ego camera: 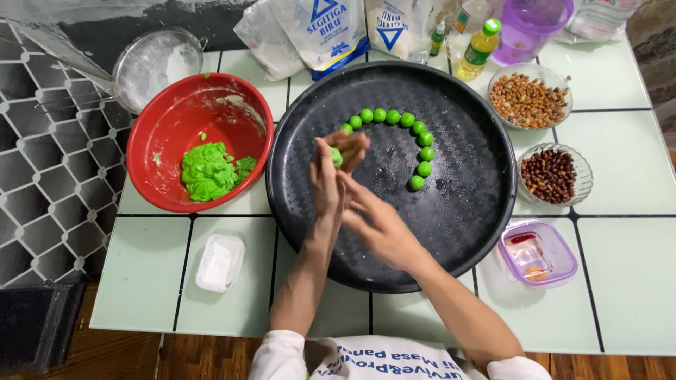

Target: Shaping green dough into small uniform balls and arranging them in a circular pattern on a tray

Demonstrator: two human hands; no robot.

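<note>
A small lump of green dough point(337, 156) sat pressed between the two hands above the left-centre of the round black tray point(479, 232). The left hand point(325, 179) stood upright with its palm against the lump, and the right hand point(377, 218) lay across it from the right, fingers blurred, so the exact grip was hard to read; both seemed to cup the dough rather than clench it. Just beyond the hands, a curved row of green dough balls point(415, 134) ran along the tray's far half, bending down to the right, well inside the rim. The tray's near and right parts lay bare, leaving room around the hands. To the left, touching or nearly touching the tray's edge, a red bowl point(165, 134) held a heap of green dough point(208, 171). Near the surface's front edge lay a small white tub point(220, 263). On the right, two glass bowls, one of pale nuts point(528, 98) and one of dark beans point(549, 174), stood just beside the tray, with a lilac-rimmed box point(539, 253) nearer the front edge of the tiled surface point(627, 267).
</note>
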